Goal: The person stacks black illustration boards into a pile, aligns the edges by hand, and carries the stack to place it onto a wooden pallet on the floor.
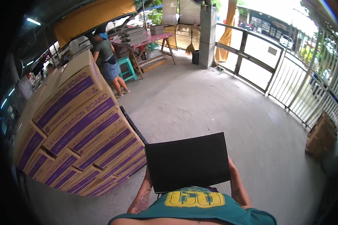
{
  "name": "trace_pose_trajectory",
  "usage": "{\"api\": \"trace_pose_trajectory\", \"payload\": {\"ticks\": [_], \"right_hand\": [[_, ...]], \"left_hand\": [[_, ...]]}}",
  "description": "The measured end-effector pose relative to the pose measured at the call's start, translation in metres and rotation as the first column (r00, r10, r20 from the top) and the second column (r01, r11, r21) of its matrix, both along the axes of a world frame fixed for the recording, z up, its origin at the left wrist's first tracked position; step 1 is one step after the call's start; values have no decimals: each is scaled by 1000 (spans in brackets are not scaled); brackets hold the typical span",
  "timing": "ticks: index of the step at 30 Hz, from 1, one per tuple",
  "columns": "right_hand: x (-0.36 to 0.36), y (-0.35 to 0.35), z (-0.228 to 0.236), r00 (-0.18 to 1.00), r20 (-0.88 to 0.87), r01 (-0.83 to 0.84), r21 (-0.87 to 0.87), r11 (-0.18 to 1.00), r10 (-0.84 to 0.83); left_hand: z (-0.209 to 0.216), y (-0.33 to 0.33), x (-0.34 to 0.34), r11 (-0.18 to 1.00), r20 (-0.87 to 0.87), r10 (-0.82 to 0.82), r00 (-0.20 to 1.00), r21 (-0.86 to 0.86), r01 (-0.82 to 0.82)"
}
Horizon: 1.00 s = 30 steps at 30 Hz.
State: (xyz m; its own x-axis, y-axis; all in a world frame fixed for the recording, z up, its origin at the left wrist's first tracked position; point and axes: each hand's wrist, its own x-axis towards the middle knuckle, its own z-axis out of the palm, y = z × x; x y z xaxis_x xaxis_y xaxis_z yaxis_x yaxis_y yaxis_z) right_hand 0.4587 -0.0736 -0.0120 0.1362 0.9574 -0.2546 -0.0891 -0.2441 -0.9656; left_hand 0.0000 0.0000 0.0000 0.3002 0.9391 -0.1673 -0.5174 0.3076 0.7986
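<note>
At the lower middle of the frame, a board (187,163) spans the space between two hands: rectangular, flat, matt black, its face plain. Its top edge slopes up toward the right. The left hand (148,178) grips its left edge and the right hand (231,165) grips its right edge. Most of the fingers are hidden behind it, so how they are curled cannot be told; nor can its thickness, or whether it is one sheet or several. A teal shirt (236,210) covers part of its lower edge.

Left of centre, a stack of cartons (82,131) stands close by the board's left side, with a strip of dark pallet (133,125) showing along its right flank. Dark lens rim cuts off the frame's corners. Above and to the right of the board, bare concrete floor (199,97) lies open as far as the table (154,38) at upper middle and the gate (248,56) at upper right. A brown box (321,135) sits at the right edge.
</note>
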Motion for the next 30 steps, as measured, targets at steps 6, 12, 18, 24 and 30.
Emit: {"api": "trace_pose_trajectory", "payload": {"ticks": [6, 12, 18, 24, 30], "right_hand": [[104, 272, 34, 998, -58, 29, 160, 987, -20], [156, 440, 43, 998, -58, 14, 119, 993, -7], [231, 650, 11, 986, -164, 31, 72, 997, -18], [257, 909, 55, 985, -72, -155, -1, 988, 154], [325, 1138, 50, 937, -63, -348, -88, 933, 344]], "left_hand": [[25, 273, 119, 964, -157, 70, 985, 264, -26], [-5, 465, 158, 997, -155, 13, 988, 78, -1], [-4, 642, 249, 988, -141, 96, 985, 132, -77], [-3, 805, 277, 979, -172, 195, 966, 89, -182], [12, 974, 344, 962, -97, 272, 957, -10, -274]]}}
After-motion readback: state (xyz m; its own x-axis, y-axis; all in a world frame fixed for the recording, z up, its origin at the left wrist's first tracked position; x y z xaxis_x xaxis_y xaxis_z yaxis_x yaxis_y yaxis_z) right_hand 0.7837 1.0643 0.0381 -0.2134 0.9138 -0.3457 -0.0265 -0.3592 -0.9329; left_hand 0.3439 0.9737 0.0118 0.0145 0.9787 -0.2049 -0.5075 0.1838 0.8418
